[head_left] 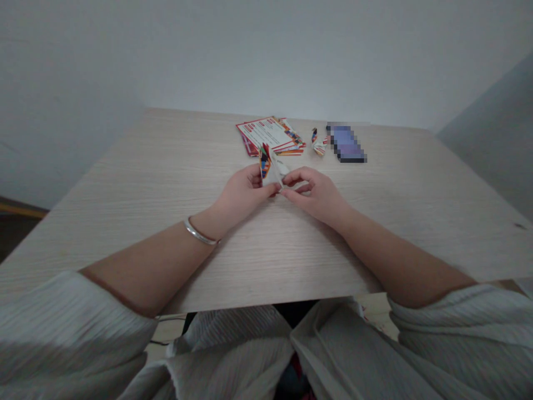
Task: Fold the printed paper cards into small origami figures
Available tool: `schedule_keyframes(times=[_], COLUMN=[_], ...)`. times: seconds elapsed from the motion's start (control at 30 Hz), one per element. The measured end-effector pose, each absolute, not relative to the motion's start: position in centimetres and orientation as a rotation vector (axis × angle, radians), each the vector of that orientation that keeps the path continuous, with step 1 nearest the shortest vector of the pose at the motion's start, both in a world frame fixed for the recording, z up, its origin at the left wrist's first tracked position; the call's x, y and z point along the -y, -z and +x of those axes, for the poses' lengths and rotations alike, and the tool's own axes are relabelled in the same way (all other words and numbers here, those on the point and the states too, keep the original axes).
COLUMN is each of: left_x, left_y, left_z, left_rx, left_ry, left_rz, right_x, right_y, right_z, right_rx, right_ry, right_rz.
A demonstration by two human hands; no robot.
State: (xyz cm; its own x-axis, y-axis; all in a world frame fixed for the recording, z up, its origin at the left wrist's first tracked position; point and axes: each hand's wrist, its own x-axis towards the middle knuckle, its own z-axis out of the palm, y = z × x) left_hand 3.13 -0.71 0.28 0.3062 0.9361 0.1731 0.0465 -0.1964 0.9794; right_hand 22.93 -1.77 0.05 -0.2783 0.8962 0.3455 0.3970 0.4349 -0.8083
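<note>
Between my two hands, just above the middle of the table, is a piece of folded printed paper (270,169), white with orange, blue and red patches and a pointed top. My left hand (247,189), with a silver bangle at the wrist, grips its left side, thumb in front and fingers behind. The fingertips of my right hand (312,191) pinch its lower right edge. Part of the paper is covered by my fingers, so its full folded shape is hidden.
Behind my hands lies a stack of printed leaflets (268,134). Right of it stands a small folded paper figure (318,144), and beside that a pixelated phone-like object (348,143). The pale wood-grain table (166,155) meets a wall at its far edge.
</note>
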Motion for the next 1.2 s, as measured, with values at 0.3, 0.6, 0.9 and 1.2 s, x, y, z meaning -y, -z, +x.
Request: schedule_keyframes(times=[0.3,0.6,0.9,1.2], left_x=[1.16,1.2,0.84,0.64], left_y=[-0.46,-0.78,-0.53,-0.3], left_z=[2.75,2.79,2.79,2.94], left_rx=[-1.102,-1.123,-1.111,-1.03], left_ry=[-0.967,-0.884,-1.022,-1.043], left_rz=[1.709,1.749,1.724,1.671], right_x=[1.81,1.32,1.41,1.44], right_y=[-0.52,-0.22,-0.63,-0.33], right_z=[22.87,22.88,22.96,22.89], right_rx=[1.787,1.678,1.712,1.701], right_ry=[-0.779,-0.959,-1.098,-1.085], right_rz=[-1.13,-1.192,-1.214,-1.182])
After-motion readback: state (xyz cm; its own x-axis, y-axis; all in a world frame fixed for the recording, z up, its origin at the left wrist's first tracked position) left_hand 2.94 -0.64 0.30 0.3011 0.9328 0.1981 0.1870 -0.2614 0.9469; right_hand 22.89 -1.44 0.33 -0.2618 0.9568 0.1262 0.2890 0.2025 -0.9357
